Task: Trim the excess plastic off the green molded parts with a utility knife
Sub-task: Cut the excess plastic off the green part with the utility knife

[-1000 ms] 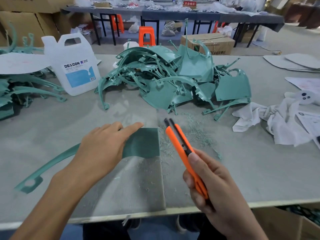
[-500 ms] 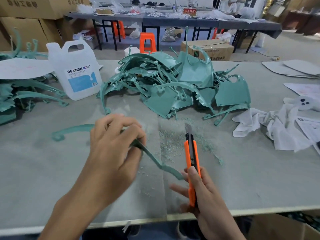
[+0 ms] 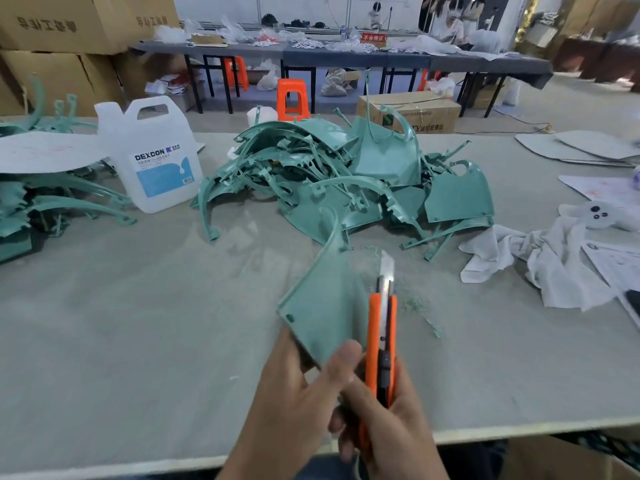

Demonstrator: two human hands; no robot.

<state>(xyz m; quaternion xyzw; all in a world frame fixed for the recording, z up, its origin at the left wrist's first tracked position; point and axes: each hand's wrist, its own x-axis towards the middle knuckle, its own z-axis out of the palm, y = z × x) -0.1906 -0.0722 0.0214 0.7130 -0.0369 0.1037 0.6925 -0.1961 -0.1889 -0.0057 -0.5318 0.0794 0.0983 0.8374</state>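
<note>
Lower centre: the left hand (image 3: 294,393) is now pinching the green part (image 3: 322,306) by its bottom corner, thumb on its face, no longer pressing it flat on the table (image 3: 138,341); the part is standing raised, clear of the pile of green parts (image 3: 329,181) at upper centre; just right, the utility knife (image 3: 381,341) is being held alongside its edge, the right hand (image 3: 398,431) curling its fingers round the handle. Trimming is probably beginning.

Bright, even indoor light; soft shadows; slight motion blur; wide-angle bending at edges; background soft.
</note>
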